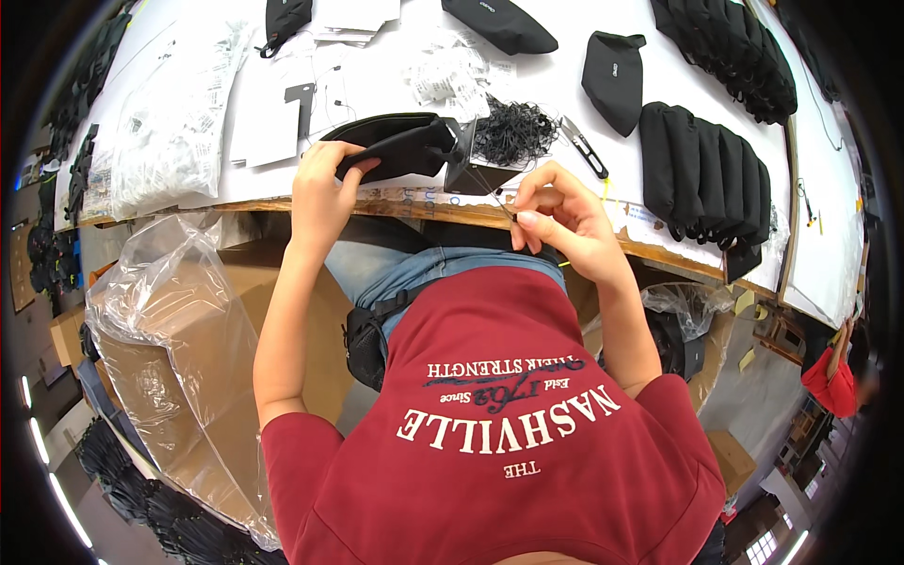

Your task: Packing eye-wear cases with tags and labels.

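Black fabric pouch (pixel 400 149), thin black cord (pixel 492 193)
Left fingers (pixel 345 149) grip pouch, right fingers (pixel 537 224) pinch cord; I advise light tension.

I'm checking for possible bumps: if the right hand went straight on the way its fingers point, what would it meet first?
The right hand would probably meet the black box first, ahead and to its left. Depth is unclear, so it might pass above or below it.
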The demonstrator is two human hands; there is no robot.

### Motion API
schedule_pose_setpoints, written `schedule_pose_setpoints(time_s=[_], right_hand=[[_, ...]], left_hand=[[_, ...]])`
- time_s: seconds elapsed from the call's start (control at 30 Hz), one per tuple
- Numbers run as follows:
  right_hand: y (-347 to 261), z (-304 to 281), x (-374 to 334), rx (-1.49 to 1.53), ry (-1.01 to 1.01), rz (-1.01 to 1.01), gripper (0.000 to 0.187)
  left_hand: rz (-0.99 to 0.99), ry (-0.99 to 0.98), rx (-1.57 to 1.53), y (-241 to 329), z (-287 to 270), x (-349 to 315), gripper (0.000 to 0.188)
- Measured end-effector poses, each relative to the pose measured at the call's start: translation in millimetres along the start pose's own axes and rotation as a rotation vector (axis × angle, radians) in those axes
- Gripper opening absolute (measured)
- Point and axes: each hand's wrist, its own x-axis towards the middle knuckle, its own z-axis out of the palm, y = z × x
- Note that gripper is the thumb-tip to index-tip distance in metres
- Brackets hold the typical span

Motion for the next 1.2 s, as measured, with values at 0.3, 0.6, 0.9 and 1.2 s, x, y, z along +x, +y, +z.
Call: schedule_pose_setpoints(time_s=[0.3,0.6,0.9,1.2], right_hand=[[7,-4,0,-0.106,0.111,-0.038,0.008],[2,-2,1,-0.083,0.082,-0.04,0.008],[10,-4,13,-0.558,0.063,-0.277,0.085],[39,-9,17,0.078,0.289,-0.053,0.028]], left_hand=[[-0.127,-0.008,-0.062,-1,2,1,0.015],[-0.079,0.086,-0.195,0,-3,0,0.012],[-0.127,-0.145,-0.456,47,-27,-4,0.011],[-0.429,-0.272,-0.922,36,-41,-19,0.016]])
